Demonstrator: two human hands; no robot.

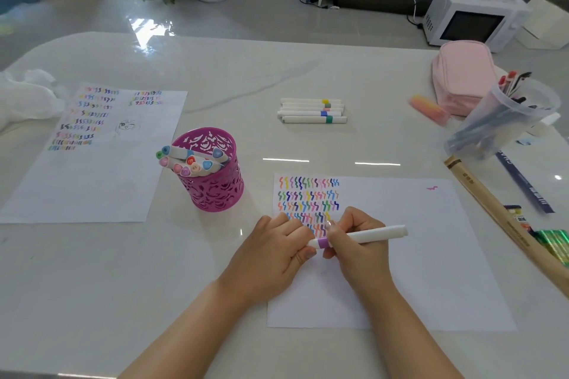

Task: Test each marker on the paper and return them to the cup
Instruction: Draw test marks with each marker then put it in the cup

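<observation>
In the head view, the left hand and right hand meet over the near paper, both gripping one white marker with a purple band. The left fingers curl round its cap end and the right ones pinch the barrel. I cannot tell whether the cap is seated. The pink cup stands to the left on the tabletop, holding several markers; the loose markers lie beyond. A jerked cap could drag the tip across the squiggles or ink the skin, and the unpinned sheet could slide. The printing on the long box is too small to read.
</observation>
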